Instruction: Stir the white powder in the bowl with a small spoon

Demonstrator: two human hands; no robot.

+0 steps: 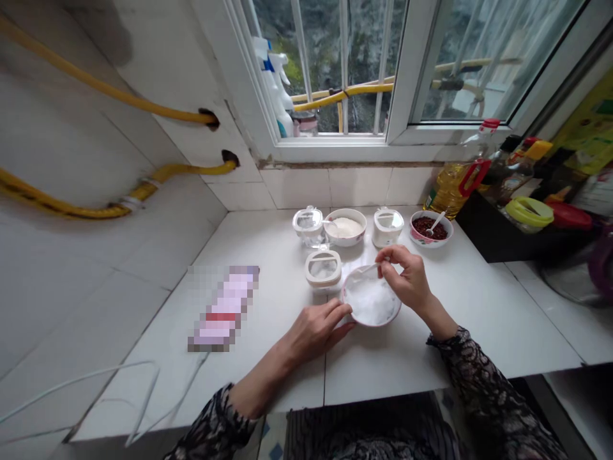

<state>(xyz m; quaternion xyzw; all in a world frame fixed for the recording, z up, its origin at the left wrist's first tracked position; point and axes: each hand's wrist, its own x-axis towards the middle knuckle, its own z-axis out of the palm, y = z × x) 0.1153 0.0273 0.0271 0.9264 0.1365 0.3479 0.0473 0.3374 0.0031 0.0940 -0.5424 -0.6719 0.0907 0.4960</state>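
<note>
A bowl of white granules (372, 305) sits on the counter in front of me. Against its left rim is my left hand (318, 327), fingers and thumb closed on the edge. Above the bowl's right side, my right hand (406, 276) pinches the handle of a small white spoon (368, 269), whose other end reaches into the bowl. Just left of the bowl stands a clear lidded seasoning jar (323, 271) with white contents. Behind are another lidded jar (308, 223), a bowl of off-white powder (345, 229) with a spoon, and a third jar (387, 225).
A bowl of dark red flakes (431, 229) with a white spoon stands at the back right. Beyond it are an oil bottle (460, 182) and a black box (498, 233) of condiments. On the left lies a pixelated pinkish object (225, 310) with a white cable (184, 396).
</note>
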